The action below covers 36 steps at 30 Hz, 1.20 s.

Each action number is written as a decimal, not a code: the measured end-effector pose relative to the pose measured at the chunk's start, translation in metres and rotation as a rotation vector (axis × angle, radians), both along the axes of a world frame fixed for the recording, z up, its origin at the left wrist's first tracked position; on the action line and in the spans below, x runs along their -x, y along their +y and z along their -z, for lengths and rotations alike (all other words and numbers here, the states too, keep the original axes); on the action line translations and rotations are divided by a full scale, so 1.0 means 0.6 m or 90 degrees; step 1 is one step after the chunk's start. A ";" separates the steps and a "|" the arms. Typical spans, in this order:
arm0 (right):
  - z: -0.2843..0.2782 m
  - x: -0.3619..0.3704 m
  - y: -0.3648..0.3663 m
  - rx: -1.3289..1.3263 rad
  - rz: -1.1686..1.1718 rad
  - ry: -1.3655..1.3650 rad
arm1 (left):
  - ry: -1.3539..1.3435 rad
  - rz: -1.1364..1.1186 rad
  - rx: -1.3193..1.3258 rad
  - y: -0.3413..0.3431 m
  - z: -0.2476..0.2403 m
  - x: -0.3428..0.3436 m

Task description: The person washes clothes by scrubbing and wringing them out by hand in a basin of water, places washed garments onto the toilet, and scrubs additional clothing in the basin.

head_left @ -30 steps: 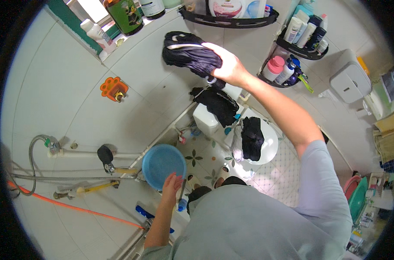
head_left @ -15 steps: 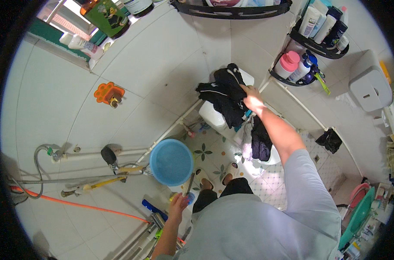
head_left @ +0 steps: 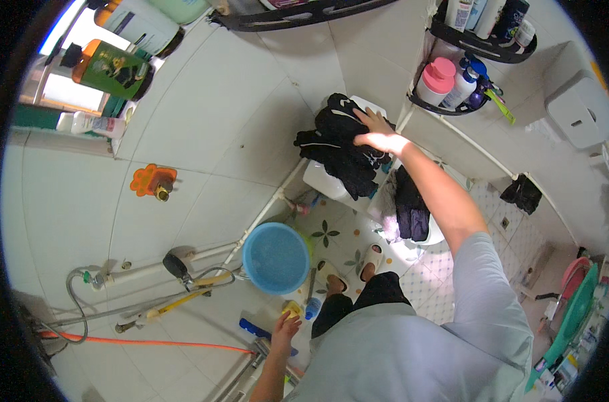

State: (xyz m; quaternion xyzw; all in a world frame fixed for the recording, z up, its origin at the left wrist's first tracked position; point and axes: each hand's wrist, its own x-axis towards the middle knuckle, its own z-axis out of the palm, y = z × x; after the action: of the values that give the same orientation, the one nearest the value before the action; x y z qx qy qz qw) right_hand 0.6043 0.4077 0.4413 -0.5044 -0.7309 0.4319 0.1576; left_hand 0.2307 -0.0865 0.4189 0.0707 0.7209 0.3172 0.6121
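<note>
A pile of black clothes with white trim (head_left: 338, 151) lies on top of the white toilet tank (head_left: 323, 177). My right hand (head_left: 379, 136) rests at the pile's right side, fingers spread, palm down over the cloth. Below it, more dark clothing (head_left: 412, 204) hangs over the toilet, partly behind my forearm, with a pale cloth beside it. My left hand (head_left: 286, 326) is low at the left of my body, fingers loosely apart with nothing visible in them. Just past its fingertips is a small yellow item (head_left: 292, 309), and a blue item (head_left: 312, 308) stands close by.
A light blue basin (head_left: 276, 258) stands left of my feet. An orange hose (head_left: 164, 343) and a shower hose run along the left wall. Corner shelves with bottles (head_left: 445, 87) hang at the upper right. A black bag (head_left: 521, 193) hangs from the pipe at right.
The whole view has turned slightly. My right hand's fingers have spread out over the black clothes. My left hand has shifted away from the grey stick beside the basin.
</note>
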 end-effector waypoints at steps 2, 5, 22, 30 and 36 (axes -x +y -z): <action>0.037 0.016 0.010 -0.016 0.026 -0.119 | -0.009 0.028 0.028 0.007 0.023 0.011; 0.102 0.083 -0.026 -0.177 0.063 -0.373 | -0.005 0.061 0.064 0.000 0.035 0.025; 0.497 -0.083 -0.399 0.157 0.536 -0.218 | 0.097 0.283 0.174 0.048 0.088 0.042; 0.578 -0.119 -0.375 0.341 0.508 -0.272 | 0.089 0.318 0.122 0.075 0.091 -0.010; 0.604 -0.152 -0.399 0.232 0.574 -0.176 | 0.092 0.297 0.153 0.038 0.119 0.020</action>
State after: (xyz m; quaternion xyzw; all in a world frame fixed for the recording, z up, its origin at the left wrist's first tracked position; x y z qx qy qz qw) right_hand 0.6954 0.1685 0.0787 -0.8415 -0.3673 0.3708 0.1397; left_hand 0.2190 -0.0637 0.3472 0.1843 0.7596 0.0734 0.6195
